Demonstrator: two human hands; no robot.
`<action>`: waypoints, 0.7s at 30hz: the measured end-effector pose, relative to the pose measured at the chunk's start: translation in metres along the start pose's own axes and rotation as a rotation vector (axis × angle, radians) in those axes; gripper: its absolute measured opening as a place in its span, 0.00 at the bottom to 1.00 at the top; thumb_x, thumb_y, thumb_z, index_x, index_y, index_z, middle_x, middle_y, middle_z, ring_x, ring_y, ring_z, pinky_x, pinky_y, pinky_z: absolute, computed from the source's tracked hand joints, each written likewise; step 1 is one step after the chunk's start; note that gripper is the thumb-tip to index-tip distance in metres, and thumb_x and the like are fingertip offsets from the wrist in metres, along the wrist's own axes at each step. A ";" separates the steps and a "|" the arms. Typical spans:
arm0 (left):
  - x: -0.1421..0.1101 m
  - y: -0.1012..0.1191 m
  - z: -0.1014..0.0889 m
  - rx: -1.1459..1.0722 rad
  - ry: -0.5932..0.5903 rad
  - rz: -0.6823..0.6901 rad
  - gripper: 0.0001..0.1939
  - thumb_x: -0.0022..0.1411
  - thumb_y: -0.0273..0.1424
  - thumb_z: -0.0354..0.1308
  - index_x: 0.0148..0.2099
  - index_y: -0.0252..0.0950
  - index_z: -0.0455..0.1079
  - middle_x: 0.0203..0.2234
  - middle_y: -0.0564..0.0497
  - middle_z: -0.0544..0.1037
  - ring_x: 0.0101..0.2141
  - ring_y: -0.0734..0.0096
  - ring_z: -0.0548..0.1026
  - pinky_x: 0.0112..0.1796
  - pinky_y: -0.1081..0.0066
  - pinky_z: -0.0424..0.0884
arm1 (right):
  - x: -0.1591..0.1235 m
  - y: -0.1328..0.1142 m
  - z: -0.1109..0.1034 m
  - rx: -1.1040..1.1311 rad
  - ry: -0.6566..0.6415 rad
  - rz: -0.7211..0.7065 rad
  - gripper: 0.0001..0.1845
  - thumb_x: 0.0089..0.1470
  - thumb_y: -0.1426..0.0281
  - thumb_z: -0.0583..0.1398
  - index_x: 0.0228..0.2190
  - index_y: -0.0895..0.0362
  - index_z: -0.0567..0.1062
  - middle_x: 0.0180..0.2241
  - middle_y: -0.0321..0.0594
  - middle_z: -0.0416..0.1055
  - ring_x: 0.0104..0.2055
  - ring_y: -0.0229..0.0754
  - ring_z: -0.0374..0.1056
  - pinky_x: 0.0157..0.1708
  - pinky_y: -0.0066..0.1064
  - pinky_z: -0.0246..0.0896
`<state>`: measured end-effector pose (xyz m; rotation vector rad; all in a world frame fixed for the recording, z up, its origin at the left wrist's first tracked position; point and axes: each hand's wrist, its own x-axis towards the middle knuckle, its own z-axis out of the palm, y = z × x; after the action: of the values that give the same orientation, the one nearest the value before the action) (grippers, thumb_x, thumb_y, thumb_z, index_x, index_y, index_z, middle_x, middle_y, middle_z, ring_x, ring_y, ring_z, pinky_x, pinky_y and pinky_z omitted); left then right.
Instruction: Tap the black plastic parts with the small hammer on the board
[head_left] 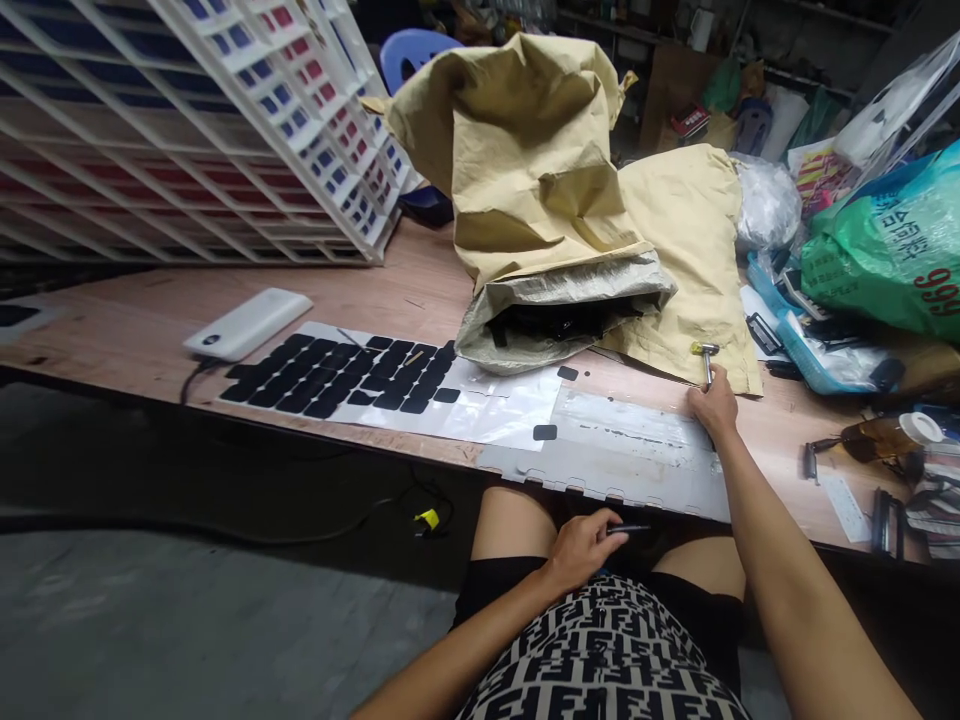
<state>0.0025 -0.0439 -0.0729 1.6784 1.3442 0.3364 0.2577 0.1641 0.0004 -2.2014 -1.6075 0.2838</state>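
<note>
My right hand [715,408] is closed around the handle of a small hammer [705,350], whose yellow-tipped metal head points up beyond my fingers. It rests at the right end of a grey metal plate [630,440] along the table's front edge. Over my lap, my left hand [583,550] pinches a slim black piece [631,527]; its exact kind cannot be made out. Left of the plate, many flat black rounded pieces [300,375] lie in rows on a white sheet [495,405]. Two more black pieces [545,432] lie beside the plate.
An open tan sack [540,170] with dark contents stands behind the sheet, a second sack [682,230] beside it. White crates [322,130] rise at left, near a white power bank [247,325]. A green bag [892,250] and a lidded brown bottle [885,437] are at right.
</note>
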 end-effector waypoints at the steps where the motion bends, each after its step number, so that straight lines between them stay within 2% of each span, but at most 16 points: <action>1: 0.008 -0.003 0.007 0.034 -0.004 -0.110 0.16 0.65 0.44 0.55 0.40 0.39 0.77 0.27 0.50 0.78 0.33 0.63 0.78 0.36 0.68 0.68 | 0.000 0.000 0.000 0.000 0.003 -0.002 0.34 0.48 0.66 0.57 0.58 0.54 0.62 0.40 0.43 0.72 0.44 0.50 0.66 0.44 0.37 0.61; 2: 0.017 -0.005 0.012 0.074 -0.019 -0.192 0.17 0.65 0.44 0.54 0.38 0.38 0.77 0.28 0.48 0.79 0.35 0.60 0.79 0.37 0.67 0.68 | -0.001 0.000 0.000 0.000 0.006 -0.006 0.34 0.48 0.67 0.57 0.58 0.54 0.62 0.40 0.43 0.72 0.44 0.49 0.66 0.44 0.37 0.61; 4: 0.031 -0.003 0.018 0.142 -0.091 -0.264 0.18 0.66 0.44 0.53 0.38 0.38 0.77 0.33 0.44 0.81 0.41 0.56 0.79 0.39 0.66 0.69 | -0.002 0.000 0.000 -0.004 0.012 -0.018 0.34 0.48 0.67 0.57 0.58 0.54 0.62 0.40 0.42 0.72 0.43 0.49 0.66 0.44 0.37 0.61; 7: 0.033 0.011 0.012 0.182 -0.233 -0.196 0.16 0.63 0.43 0.56 0.42 0.38 0.78 0.38 0.43 0.81 0.44 0.54 0.78 0.39 0.65 0.69 | -0.002 -0.001 0.000 -0.010 0.018 -0.027 0.34 0.48 0.68 0.56 0.58 0.55 0.63 0.40 0.42 0.72 0.43 0.49 0.67 0.44 0.37 0.61; 10: 0.022 0.033 -0.021 0.073 -0.417 0.067 0.16 0.58 0.42 0.62 0.45 0.40 0.78 0.34 0.48 0.81 0.36 0.61 0.78 0.34 0.69 0.68 | -0.002 0.000 0.000 -0.013 0.014 -0.022 0.34 0.49 0.68 0.57 0.59 0.55 0.63 0.41 0.43 0.72 0.43 0.49 0.67 0.44 0.38 0.61; 12: 0.022 0.045 -0.059 -0.076 -0.501 0.243 0.16 0.57 0.43 0.64 0.44 0.41 0.79 0.31 0.52 0.81 0.32 0.67 0.77 0.32 0.72 0.67 | -0.001 0.000 0.000 -0.019 0.016 -0.022 0.34 0.48 0.67 0.57 0.59 0.55 0.62 0.40 0.43 0.72 0.43 0.49 0.66 0.44 0.38 0.61; 13: 0.027 0.049 -0.081 -0.141 -0.462 0.279 0.15 0.59 0.44 0.62 0.43 0.41 0.79 0.32 0.52 0.81 0.32 0.68 0.76 0.32 0.73 0.68 | 0.000 0.000 0.001 -0.020 0.017 -0.026 0.34 0.48 0.67 0.57 0.59 0.55 0.62 0.40 0.43 0.72 0.43 0.49 0.66 0.44 0.38 0.61; 14: 0.037 0.050 -0.106 -0.168 -0.302 0.264 0.16 0.62 0.44 0.59 0.43 0.40 0.79 0.33 0.51 0.81 0.33 0.68 0.76 0.34 0.72 0.69 | 0.000 0.001 0.001 -0.020 0.018 -0.029 0.35 0.48 0.67 0.57 0.59 0.55 0.62 0.40 0.42 0.72 0.43 0.49 0.66 0.44 0.38 0.61; 15: 0.049 0.048 -0.131 -0.143 -0.084 0.200 0.16 0.64 0.43 0.56 0.45 0.39 0.78 0.35 0.49 0.81 0.34 0.67 0.76 0.35 0.71 0.70 | 0.000 0.001 0.001 -0.018 0.018 -0.030 0.35 0.48 0.67 0.57 0.59 0.55 0.62 0.40 0.42 0.72 0.43 0.49 0.66 0.44 0.38 0.61; 16: 0.064 0.045 -0.156 -0.070 0.183 0.093 0.16 0.66 0.41 0.54 0.46 0.38 0.78 0.36 0.48 0.81 0.35 0.66 0.76 0.37 0.69 0.71 | 0.000 0.000 0.001 -0.016 0.019 -0.030 0.35 0.48 0.67 0.57 0.59 0.55 0.62 0.40 0.42 0.72 0.43 0.49 0.66 0.44 0.38 0.61; 18: 0.096 0.034 -0.201 0.131 0.618 -0.147 0.16 0.66 0.37 0.54 0.49 0.34 0.76 0.43 0.41 0.80 0.40 0.60 0.77 0.42 0.64 0.72 | 0.000 0.000 0.001 -0.014 0.020 -0.028 0.35 0.48 0.67 0.57 0.59 0.55 0.62 0.40 0.43 0.72 0.43 0.49 0.66 0.44 0.38 0.60; 19: 0.111 0.027 -0.220 0.208 0.770 -0.256 0.16 0.66 0.36 0.54 0.49 0.32 0.76 0.46 0.37 0.79 0.44 0.56 0.77 0.44 0.61 0.72 | 0.000 0.000 0.001 -0.014 0.020 -0.026 0.35 0.48 0.67 0.57 0.59 0.55 0.62 0.40 0.43 0.72 0.43 0.49 0.66 0.44 0.37 0.60; 21: 0.136 0.014 -0.249 0.251 0.885 -0.495 0.17 0.64 0.35 0.56 0.47 0.28 0.76 0.45 0.31 0.78 0.47 0.48 0.76 0.46 0.56 0.72 | -0.001 -0.001 0.001 -0.012 0.019 -0.022 0.35 0.48 0.67 0.57 0.59 0.56 0.62 0.41 0.44 0.72 0.43 0.49 0.66 0.43 0.37 0.60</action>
<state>-0.1122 0.1963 0.0268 1.3447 2.4770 0.6778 0.2566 0.1638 0.0001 -2.1878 -1.6261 0.2466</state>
